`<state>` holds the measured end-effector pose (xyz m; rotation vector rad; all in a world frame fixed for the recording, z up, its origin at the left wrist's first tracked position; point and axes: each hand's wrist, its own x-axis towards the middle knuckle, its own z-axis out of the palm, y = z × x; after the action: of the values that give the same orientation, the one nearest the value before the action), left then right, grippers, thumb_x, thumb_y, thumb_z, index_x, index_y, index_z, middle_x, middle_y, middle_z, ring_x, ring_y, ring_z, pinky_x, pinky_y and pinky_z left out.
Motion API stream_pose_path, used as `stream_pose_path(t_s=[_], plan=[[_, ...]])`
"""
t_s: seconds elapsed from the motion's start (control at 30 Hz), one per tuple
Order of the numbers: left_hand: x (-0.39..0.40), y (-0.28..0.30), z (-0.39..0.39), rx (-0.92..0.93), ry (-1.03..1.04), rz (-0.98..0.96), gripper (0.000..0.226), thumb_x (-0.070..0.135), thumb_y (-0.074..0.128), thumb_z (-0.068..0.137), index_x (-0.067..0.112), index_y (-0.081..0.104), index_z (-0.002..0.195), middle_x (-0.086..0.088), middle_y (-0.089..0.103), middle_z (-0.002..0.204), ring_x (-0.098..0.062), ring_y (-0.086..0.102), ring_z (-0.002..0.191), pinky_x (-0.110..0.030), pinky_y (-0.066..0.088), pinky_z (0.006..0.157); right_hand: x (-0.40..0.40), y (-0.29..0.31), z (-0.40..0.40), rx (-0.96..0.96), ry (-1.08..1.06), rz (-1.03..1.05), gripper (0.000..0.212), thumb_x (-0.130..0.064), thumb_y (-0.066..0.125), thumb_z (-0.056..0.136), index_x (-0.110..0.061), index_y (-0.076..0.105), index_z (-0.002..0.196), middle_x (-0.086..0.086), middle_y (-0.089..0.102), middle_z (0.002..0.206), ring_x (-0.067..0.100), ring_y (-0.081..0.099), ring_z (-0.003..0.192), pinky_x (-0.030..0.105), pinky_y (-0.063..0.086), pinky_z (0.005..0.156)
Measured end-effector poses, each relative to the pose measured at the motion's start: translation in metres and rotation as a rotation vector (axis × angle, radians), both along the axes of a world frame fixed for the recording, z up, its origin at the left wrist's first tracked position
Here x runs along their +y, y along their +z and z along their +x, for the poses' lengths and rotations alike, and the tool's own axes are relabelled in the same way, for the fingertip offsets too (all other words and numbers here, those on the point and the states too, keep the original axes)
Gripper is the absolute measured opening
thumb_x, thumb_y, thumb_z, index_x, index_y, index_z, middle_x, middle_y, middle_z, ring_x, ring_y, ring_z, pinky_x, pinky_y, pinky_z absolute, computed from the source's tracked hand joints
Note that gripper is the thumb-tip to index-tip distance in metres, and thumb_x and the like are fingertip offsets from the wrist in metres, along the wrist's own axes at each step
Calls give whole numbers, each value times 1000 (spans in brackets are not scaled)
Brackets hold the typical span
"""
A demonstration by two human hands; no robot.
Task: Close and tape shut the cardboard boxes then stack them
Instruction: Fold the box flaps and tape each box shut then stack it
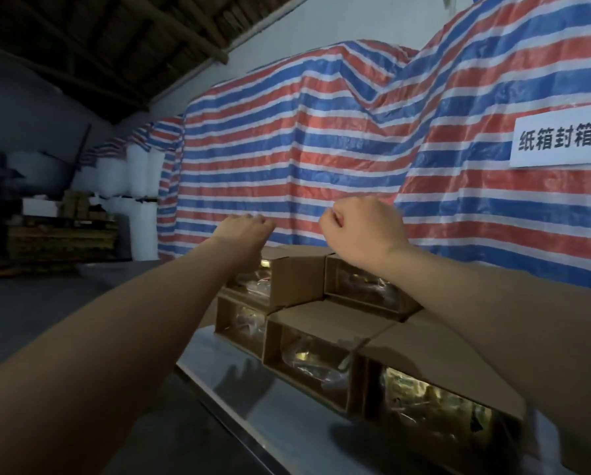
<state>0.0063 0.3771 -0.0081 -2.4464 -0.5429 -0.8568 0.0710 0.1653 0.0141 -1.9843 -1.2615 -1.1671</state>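
Several brown cardboard boxes stand stacked in two rows on a shiny metal table [252, 413]. Their open sides face me and show plastic-wrapped goods inside. The upper row has a left box [297, 275] and a right box [362, 289]. Three boxes form the lower row [307, 354]. Both my arms reach out over the stack. My left hand [246, 231] hovers above the far left corner of the upper left box, its fingers bent down and away out of sight. Above the upper right box, my right hand [359, 231] is curled into a fist and holds nothing I can see.
A red, white and blue striped tarpaulin [321, 149] hangs right behind the boxes, with a white paper sign [561, 142] at the right. To the left lie a dark floor, wooden pallets [61, 241] and white sacks [143, 207]. The table's front edge runs diagonally below the boxes.
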Motion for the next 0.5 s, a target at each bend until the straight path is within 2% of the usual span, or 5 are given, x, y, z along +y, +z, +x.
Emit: stream_pose_path(t_s=[0.13, 0.23, 0.33, 0.43, 0.5], plan=[[31, -7, 16, 85, 23, 3, 67, 33, 68, 86, 22, 37, 145, -4, 44, 147, -26, 40, 137, -45, 32, 112, 44, -4, 16, -30, -8, -72, 43, -39, 48, 101, -30, 30, 63, -12, 39, 60, 3, 37, 52, 20, 20, 47], [47, -13, 25, 110, 59, -25, 67, 36, 62, 90, 22, 33, 148, -6, 38, 152, -27, 34, 141, -47, 22, 117, 77, -8, 29, 86, 23, -132, 32, -46, 49, 99, -28, 39, 74, -12, 45, 74, 4, 41, 63, 23, 24, 51], [59, -22, 33, 156, 88, -47, 65, 36, 60, 91, 22, 31, 148, -7, 41, 149, -28, 38, 138, -49, 24, 117, 110, -23, 42, 287, 150, -223, 20, -51, 54, 96, -34, 46, 101, -20, 46, 85, 3, 47, 73, 21, 31, 56], [68, -31, 36, 172, 98, -126, 63, 35, 56, 95, 25, 27, 150, -8, 39, 150, -29, 36, 139, -51, 22, 117, 135, -38, 47, 318, 55, -311, 28, -55, 56, 90, -33, 46, 105, -12, 51, 94, 13, 52, 86, 29, 38, 63], [70, -36, 39, 151, 64, -189, 57, 31, 56, 95, 27, 32, 147, -7, 44, 147, -28, 40, 136, -51, 25, 116, 147, -47, 49, 325, -33, -340, 30, -50, 58, 89, -28, 47, 106, -5, 51, 99, 18, 52, 90, 33, 41, 68]])
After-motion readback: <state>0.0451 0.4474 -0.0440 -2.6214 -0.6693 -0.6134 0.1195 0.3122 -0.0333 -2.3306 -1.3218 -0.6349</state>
